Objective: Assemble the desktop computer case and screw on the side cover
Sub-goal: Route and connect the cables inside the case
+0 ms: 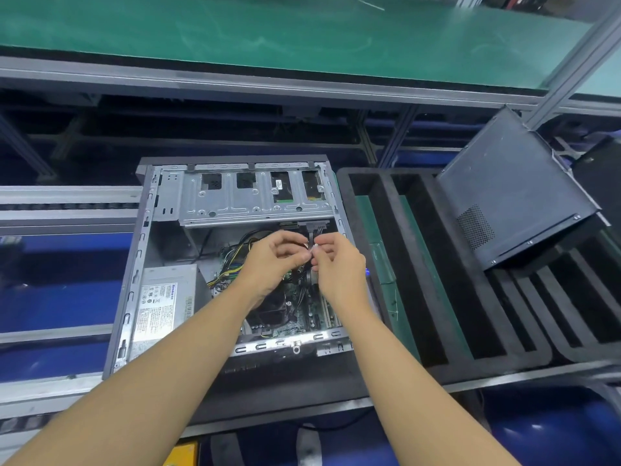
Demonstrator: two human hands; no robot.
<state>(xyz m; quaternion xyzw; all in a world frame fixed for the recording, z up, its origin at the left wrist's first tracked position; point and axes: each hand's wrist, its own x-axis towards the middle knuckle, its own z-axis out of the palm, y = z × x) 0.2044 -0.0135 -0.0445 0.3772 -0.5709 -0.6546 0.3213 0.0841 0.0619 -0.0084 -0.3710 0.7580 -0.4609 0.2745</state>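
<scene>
An open desktop computer case (141,264) lies on its side in front of me, its inside facing up. A silver drive cage (248,200) fills its far end, a power supply (164,301) sits at the near left, and the motherboard (302,311) is under my hands. Both hands meet over the middle of the case. My left hand (272,260) and my right hand (339,264) pinch a small white connector (314,247) on a black cable that runs up to the drive cage. The dark side cover (514,193) leans tilted at the right.
The case rests on a black foam pad. To its right stands a black foam tray (447,331) with long slots. A green-topped shelf (302,35) with an aluminium frame runs across the back. Blue bins (60,287) lie at the left, below the rails.
</scene>
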